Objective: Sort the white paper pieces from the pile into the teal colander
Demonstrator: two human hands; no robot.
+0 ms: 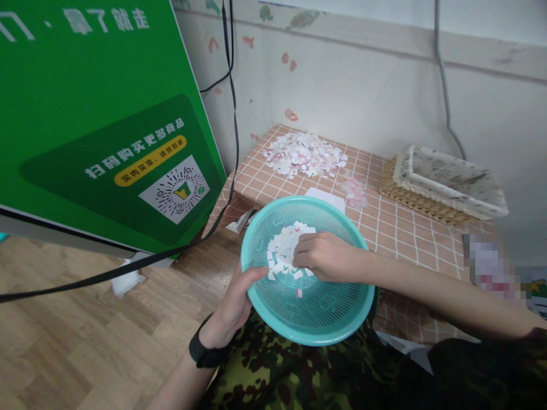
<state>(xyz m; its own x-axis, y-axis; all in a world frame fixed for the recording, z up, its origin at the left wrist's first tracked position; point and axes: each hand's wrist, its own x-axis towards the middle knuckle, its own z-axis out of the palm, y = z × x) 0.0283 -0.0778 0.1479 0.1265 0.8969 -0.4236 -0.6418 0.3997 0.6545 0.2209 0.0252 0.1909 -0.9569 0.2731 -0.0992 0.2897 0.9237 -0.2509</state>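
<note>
A turquoise plastic colander (307, 336) rests tilted over my lap. My left hand (235, 296) grips its left rim, the thumb lying over the edge. Inside, a heap of small white paper scraps (282, 245) lies toward the upper left of the mesh. Reaching in over the right rim, my right hand (320, 255) has its fingers curled together down in those scraps; the fingertips are partly hidden. One scrap with a red mark (299, 293) sits apart, lower in the colander.
A checked brown cloth covers the table (410, 239). On it are a large pile of paper scraps (304, 155), a pinkish bundle (354, 191), a white card (327, 199) and a lined wicker basket (431, 199). A green sign panel (106, 74) stands left, with a black strap (171, 256) crossing before it.
</note>
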